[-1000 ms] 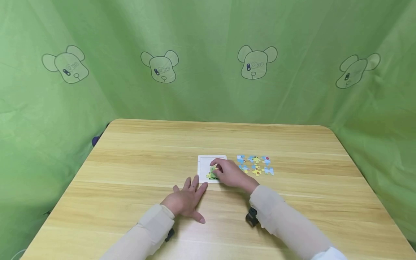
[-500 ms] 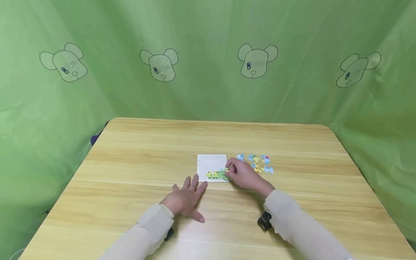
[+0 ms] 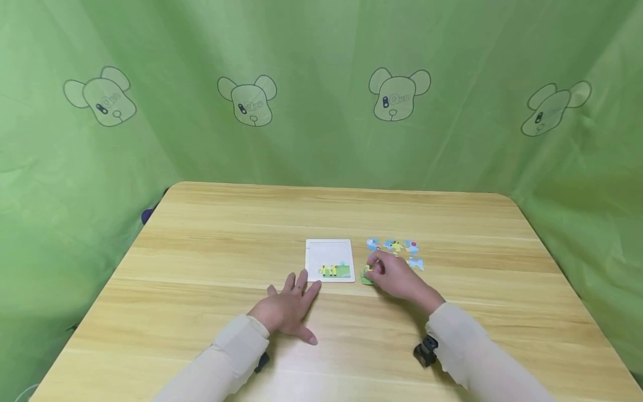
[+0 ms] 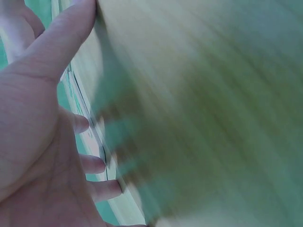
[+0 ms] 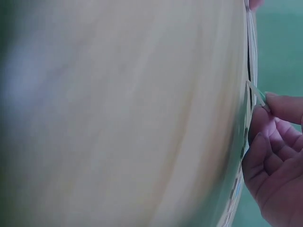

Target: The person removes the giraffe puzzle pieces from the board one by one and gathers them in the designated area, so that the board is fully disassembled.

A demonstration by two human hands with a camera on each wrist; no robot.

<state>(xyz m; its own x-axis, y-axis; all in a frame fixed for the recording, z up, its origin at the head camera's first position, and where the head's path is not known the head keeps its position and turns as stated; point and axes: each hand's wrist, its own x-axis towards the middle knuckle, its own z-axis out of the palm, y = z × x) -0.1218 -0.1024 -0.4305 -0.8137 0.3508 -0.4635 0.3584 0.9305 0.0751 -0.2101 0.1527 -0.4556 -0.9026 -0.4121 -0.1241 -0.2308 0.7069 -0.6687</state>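
Observation:
A white puzzle tray (image 3: pixel 307 255) lies flat mid-table in the head view. Joined green and yellow jigsaw pieces (image 3: pixel 342 271) cover part of its lower right. Just right of the tray, my right hand (image 3: pixel 398 276) pinches a green puzzle piece (image 3: pixel 367 280). In the right wrist view this piece (image 5: pixel 258 96) sits tilted between thumb and finger, one corner close to the table. My left hand (image 3: pixel 290 308) lies with spread, straight fingers, its fingertips at the tray's lower left corner. Its fingers (image 4: pixel 97 163) reach the tray edge in the left wrist view.
Several loose puzzle pieces (image 3: pixel 394 245), blue, yellow and white, lie right of the tray, partly behind my right hand. The wooden table (image 3: pixel 226 234) has rounded far corners. A green curtain (image 3: pixel 321 151) with bear-head drawings surrounds it.
My right hand has moved right, off the tray, taking the green piece with it from the tray's right side to the table beside it. The left hand has stayed still.

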